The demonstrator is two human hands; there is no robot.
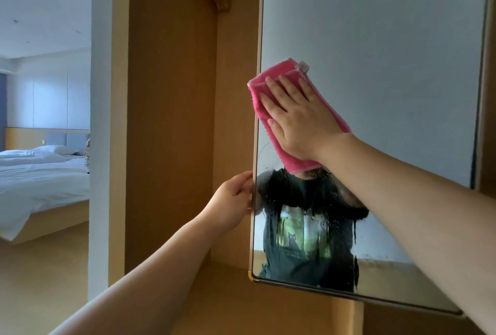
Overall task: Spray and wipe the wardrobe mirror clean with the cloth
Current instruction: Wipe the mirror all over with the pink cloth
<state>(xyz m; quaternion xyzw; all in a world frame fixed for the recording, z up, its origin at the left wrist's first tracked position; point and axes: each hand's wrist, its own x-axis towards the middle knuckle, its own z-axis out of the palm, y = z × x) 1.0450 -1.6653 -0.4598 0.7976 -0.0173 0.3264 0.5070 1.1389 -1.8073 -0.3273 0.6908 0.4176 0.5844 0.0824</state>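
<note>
The wardrobe mirror (389, 39) fills the right half of the view, in a thin frame with a brass corner at its lower left. A folded pink cloth (257, 93) lies flat against the glass near the mirror's left edge. My right hand (298, 117) presses on the cloth with straight, spread fingers. My left hand (233, 200) grips the mirror's left edge lower down, fingers curled round the frame. Below the cloth the glass shows wet streaks and droplets over the reflection of a dark T-shirt. No spray bottle is in view.
A wooden wardrobe panel (171, 120) stands left of the mirror, with a wooden shelf (236, 294) below it. Past a white wall edge on the far left is a bed (40, 181) with white bedding.
</note>
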